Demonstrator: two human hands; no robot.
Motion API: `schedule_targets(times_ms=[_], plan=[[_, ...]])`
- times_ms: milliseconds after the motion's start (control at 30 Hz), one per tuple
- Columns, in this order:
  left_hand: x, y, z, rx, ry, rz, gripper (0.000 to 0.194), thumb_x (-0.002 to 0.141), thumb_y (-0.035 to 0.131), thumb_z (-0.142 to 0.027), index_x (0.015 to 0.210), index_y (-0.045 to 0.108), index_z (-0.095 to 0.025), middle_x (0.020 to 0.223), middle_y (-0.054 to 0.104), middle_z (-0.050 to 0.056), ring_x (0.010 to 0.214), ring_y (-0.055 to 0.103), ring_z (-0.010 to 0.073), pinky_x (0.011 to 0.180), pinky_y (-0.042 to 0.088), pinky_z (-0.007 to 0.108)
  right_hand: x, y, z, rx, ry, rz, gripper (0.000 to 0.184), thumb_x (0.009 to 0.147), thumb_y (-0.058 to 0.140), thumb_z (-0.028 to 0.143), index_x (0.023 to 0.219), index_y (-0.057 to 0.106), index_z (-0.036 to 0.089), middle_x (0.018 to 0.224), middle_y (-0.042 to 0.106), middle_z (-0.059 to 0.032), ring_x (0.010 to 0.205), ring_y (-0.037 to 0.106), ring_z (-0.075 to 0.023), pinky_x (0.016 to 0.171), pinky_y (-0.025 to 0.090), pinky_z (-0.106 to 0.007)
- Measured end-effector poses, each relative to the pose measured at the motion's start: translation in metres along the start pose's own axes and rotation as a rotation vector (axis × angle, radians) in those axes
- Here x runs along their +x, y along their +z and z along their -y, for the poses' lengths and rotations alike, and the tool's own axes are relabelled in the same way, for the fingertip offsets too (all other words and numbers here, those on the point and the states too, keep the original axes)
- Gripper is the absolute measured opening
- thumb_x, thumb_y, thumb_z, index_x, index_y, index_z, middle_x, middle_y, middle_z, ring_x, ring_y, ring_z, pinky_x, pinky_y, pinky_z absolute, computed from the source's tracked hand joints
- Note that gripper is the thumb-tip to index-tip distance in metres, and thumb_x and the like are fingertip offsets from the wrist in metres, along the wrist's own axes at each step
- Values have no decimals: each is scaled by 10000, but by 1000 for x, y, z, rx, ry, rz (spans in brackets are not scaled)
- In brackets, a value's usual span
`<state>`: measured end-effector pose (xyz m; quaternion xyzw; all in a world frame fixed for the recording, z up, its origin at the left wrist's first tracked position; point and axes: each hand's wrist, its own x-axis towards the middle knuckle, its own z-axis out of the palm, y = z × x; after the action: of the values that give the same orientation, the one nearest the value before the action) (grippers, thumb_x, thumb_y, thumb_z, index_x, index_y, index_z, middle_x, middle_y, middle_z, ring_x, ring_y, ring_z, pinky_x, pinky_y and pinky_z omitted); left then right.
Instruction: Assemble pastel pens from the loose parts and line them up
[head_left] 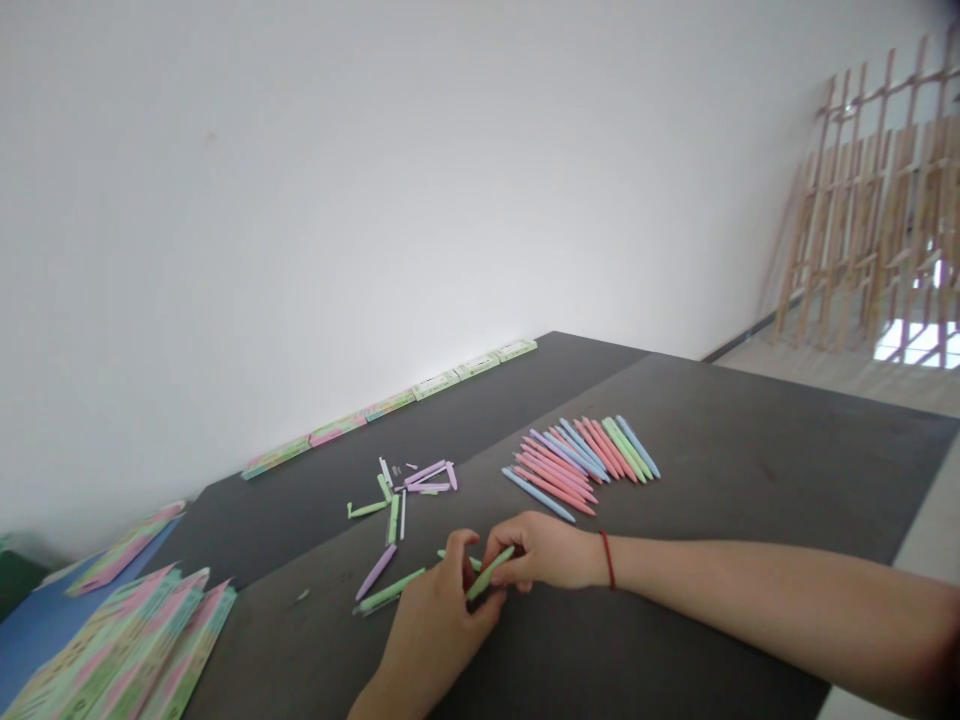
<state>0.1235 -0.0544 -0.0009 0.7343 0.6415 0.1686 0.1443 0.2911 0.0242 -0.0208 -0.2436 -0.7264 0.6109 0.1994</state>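
A light green pen (491,573) is pinched between the fingertips of both hands, tilted up to the right. My left hand (444,612) closes on its lower end, and my right hand (541,550), with a red cord at the wrist, closes on the upper part. Under and behind my left fingers lies another green piece, mostly hidden. Left of that hand are a green pen barrel (391,592) and a purple pen barrel (376,572). Beyond my right hand, pink, blue, green and purple pens (559,470) lie side by side in a slanting row.
Loose green and purple pen parts (394,510) with clear tubes are scattered left of centre. Printed boxes (337,430) line the wall edge of the dark table (720,480). Printed packages (150,640) overlap at the lower left. A wooden rack (877,200) stands at the far right.
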Motion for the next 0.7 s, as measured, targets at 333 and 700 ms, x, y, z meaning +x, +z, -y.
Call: schedule_targets(times_ms=[333,700], plan=[[10,-39,38,-598,-131,-473,258,812,465,-430,862,560,-195,725,580,-1,621,551,148,505,443,241,12,-3,-7,465,130,-29,315,622,760,336,803,623,117,655,619,12,512,550,-60,498,462,-185],[-2,-47,22,-274,129,-273,392,779,523,-273,1167,484,-232,856,635,16,742,603,176,735,486,317,9,-22,6,718,35,32,305,658,772,271,865,628,100,710,641,-9,570,589,-63,577,468,-183]])
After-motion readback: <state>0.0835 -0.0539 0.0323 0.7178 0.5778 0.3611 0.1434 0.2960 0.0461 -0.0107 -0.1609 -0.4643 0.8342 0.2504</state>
